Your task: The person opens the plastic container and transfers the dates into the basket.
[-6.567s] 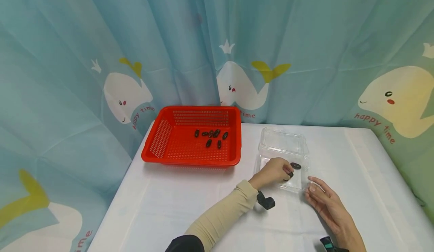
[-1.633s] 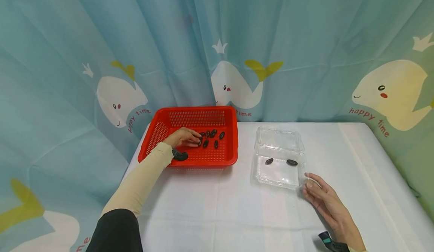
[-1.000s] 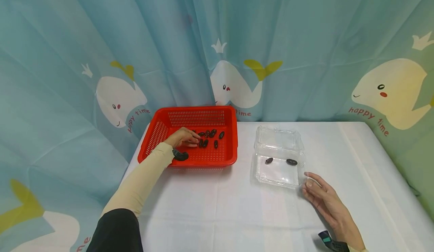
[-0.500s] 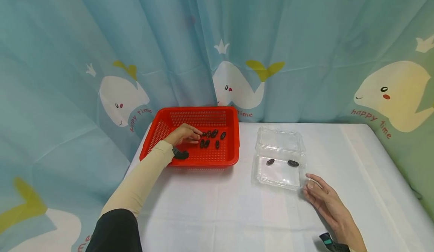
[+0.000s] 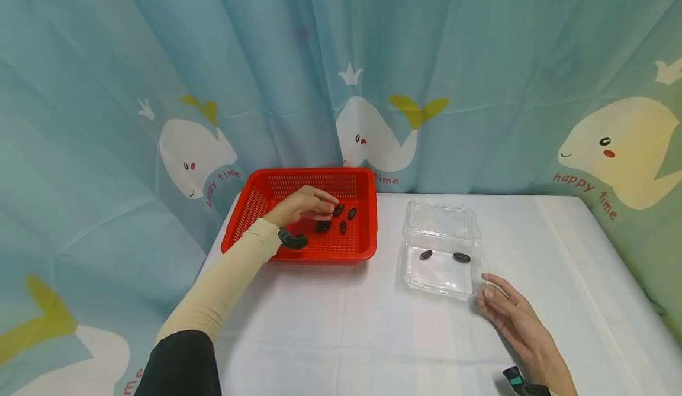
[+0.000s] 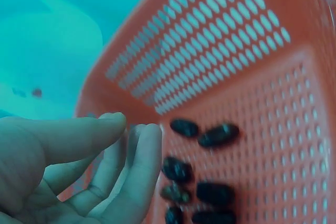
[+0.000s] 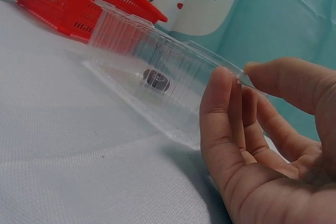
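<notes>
My left hand (image 5: 301,205) hovers over the red plastic basket (image 5: 318,179), just above several dark, wrinkled dates (image 5: 352,213). In the left wrist view, a gap shows between the thumb and the loosely bent fingers (image 6: 149,150), with nothing held there. More dates (image 6: 219,135) lie on the basket's perforated floor, some partly hidden by the hand in the head view. My right hand (image 5: 517,319) pinches the near right corner of a clear plastic clamshell box (image 5: 439,276). Two dates, one at the left (image 5: 425,255) and one at the right (image 5: 462,257), lie inside it.
The box's lid (image 5: 442,219) is folded back, away from me. A white cloth (image 5: 341,325) covers the table. Behind stands a blue-green curtain (image 5: 479,58) printed with whales, close to the basket's back edge.
From the clear box, where it held a date, my left hand has gone to the basket, set one date beside the others, and lately shifted right. The right hand stays at the box corner.
</notes>
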`<state>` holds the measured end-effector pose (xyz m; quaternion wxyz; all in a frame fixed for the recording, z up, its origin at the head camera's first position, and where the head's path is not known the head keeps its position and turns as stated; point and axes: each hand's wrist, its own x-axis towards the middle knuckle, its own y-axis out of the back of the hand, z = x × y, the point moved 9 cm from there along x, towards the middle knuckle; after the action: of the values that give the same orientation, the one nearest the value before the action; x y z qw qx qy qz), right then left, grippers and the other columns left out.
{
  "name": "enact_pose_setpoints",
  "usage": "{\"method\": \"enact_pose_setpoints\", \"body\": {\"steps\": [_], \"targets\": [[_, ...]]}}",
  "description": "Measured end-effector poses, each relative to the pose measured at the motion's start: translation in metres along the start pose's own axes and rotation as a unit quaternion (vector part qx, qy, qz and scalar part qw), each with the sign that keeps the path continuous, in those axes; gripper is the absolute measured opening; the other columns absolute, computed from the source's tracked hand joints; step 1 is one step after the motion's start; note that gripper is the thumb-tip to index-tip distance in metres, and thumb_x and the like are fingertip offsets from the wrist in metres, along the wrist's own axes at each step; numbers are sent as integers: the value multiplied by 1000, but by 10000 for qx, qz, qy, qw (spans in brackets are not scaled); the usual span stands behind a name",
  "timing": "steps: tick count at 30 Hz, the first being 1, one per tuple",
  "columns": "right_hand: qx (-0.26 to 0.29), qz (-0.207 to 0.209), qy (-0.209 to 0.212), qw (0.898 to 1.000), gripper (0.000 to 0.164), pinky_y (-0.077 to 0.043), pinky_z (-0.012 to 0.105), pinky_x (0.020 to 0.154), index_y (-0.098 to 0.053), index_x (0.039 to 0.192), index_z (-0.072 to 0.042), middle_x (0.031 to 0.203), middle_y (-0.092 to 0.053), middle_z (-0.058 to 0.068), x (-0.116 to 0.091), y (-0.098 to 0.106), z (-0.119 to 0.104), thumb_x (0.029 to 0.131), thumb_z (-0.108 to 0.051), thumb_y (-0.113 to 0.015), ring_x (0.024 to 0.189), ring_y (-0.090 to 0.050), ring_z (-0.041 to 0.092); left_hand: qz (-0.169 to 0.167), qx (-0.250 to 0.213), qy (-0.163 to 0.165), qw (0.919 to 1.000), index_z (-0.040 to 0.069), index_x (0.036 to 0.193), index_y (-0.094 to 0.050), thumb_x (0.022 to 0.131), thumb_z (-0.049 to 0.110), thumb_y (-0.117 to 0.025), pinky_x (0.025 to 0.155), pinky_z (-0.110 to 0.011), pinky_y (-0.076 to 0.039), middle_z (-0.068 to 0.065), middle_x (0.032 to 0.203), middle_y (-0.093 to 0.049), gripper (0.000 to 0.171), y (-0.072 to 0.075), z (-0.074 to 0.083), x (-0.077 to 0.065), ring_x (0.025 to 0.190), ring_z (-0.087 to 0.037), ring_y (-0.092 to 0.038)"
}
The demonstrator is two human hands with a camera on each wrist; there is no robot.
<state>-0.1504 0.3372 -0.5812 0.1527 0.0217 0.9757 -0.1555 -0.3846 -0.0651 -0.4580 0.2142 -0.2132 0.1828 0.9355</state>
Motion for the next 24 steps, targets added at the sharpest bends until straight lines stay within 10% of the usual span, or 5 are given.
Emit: {"method": "enact_pose_setpoints", "body": {"steps": [9, 15, 24], "targets": [[104, -34, 22, 9999, 30, -60, 20, 90, -58, 126, -36, 104, -70, -10, 1, 1, 0, 108, -12, -56, 95, -69, 4, -427, 172, -474, 9978, 1, 136, -67, 99, 7, -69, 96, -41, -62, -9, 116, -73, 38, -35, 30, -15, 115, -39, -69], [83, -17, 21, 10000, 29, -60, 20, 91, -58, 126, -36, 104, -70, -11, -1, 1, 0, 108, -12, -56, 95, -69, 4, -685, 260, -857, 9936, 1, 132, -69, 98, 9, -71, 97, -42, -62, -16, 124, -70, 35, -59, 46, -27, 93, -20, -69], [124, 67, -19, 9999, 30, -60, 20, 91, -58, 126, -36, 103, -70, -10, 0, 2, 1, 108, -12, -57, 95, -69, 5, -719, 390, -1473, 9857, 0, 127, -70, 97, 5, -72, 95, -47, -63, -13, 114, -71, 30, -93, 62, -43, 95, -24, -72]]}}
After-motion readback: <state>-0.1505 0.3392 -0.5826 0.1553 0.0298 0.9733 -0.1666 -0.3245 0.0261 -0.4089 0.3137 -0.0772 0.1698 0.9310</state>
